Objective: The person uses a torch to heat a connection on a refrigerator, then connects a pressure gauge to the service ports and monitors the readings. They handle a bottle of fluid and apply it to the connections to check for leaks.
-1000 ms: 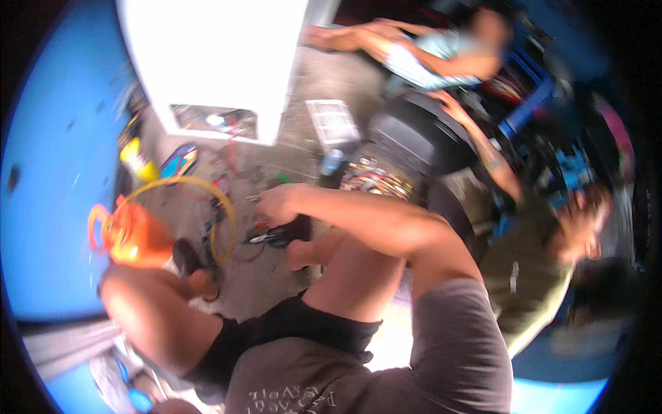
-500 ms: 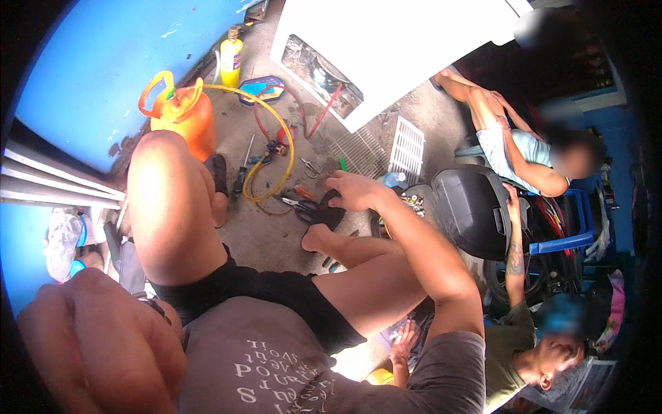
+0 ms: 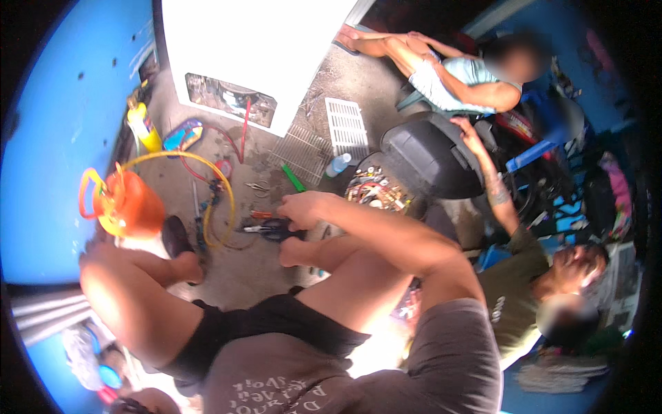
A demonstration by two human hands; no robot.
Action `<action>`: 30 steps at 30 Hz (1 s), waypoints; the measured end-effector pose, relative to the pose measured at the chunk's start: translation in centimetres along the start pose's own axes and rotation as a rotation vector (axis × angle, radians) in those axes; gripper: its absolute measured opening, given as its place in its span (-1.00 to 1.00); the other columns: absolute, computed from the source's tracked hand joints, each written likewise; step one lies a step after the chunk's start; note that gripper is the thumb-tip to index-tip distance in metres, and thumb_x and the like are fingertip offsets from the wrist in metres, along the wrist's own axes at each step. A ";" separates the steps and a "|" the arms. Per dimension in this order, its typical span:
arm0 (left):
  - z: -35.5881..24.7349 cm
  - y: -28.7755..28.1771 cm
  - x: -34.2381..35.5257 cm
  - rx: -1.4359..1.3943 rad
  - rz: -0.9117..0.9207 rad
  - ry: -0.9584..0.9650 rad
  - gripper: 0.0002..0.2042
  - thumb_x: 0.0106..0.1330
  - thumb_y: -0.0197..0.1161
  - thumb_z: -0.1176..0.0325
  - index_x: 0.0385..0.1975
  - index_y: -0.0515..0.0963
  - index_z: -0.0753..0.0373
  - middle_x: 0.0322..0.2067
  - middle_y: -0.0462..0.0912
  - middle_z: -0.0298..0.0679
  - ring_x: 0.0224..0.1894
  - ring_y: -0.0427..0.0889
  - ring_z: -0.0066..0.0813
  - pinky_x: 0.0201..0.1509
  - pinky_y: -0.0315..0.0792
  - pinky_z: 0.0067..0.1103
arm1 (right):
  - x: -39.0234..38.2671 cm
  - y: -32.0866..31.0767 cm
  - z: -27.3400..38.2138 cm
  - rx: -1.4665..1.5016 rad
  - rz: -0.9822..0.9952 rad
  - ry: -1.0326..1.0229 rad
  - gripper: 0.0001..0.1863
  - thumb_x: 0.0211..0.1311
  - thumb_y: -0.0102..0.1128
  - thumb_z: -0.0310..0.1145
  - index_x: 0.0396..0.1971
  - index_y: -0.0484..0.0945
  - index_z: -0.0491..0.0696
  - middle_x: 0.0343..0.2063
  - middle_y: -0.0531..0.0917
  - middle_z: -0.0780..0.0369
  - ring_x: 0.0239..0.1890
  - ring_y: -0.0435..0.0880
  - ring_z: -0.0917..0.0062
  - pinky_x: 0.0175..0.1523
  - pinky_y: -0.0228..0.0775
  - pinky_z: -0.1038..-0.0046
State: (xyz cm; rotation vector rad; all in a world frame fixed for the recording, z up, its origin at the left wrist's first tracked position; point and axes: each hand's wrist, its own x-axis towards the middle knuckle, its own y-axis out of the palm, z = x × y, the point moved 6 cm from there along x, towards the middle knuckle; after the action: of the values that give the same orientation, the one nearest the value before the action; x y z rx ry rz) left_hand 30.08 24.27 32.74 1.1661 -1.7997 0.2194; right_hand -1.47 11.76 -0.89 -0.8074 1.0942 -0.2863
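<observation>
My right hand (image 3: 308, 209) hangs over my right foot, its fingers loosely bent and apart, with nothing visible in it. Just beneath it, pliers with dark handles (image 3: 263, 228) lie by the dark slipper, partly covered. An orange-handled tool (image 3: 261, 214) rests on the concrete beside the fingers. Farther off are a small pair of scissors-like pliers (image 3: 258, 186) and a green strip (image 3: 293, 178). Of my left arm, only a bit of skin with a dark band shows at the lower left edge; the hand itself is out of the picture.
An orange gas cylinder (image 3: 131, 210) with a yellow hose (image 3: 232, 200) stands left, near a yellow bottle (image 3: 143, 124). A white appliance (image 3: 241, 48) stands ahead. Metal grille (image 3: 301, 152), white slatted panel (image 3: 347, 127) and small fittings (image 3: 376, 190) lie right. A black case (image 3: 434, 152) and two people are beyond.
My view has turned, so the scene shifts left. My right hand stays over my foot, with fittings now showing beyond it. My left arm has dropped mostly out of the lower left.
</observation>
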 end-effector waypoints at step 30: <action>20.0 -6.0 5.2 0.944 1.120 -0.800 -0.65 0.14 0.43 0.19 -0.13 0.60 0.20 -0.31 0.58 -0.15 -0.25 0.62 -0.15 -0.20 0.51 -0.40 | 31.6 8.3 -5.2 1.073 -0.677 0.525 -0.27 0.18 0.34 -0.11 0.20 0.25 -0.23 -0.01 0.59 -0.19 0.10 0.56 -0.07 0.18 0.40 0.06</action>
State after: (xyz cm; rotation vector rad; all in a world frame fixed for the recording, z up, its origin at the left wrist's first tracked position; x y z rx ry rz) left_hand 22.07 6.22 24.22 0.6612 -3.0861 1.5569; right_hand 6.97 -3.08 -29.27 -0.0756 0.9092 -1.5713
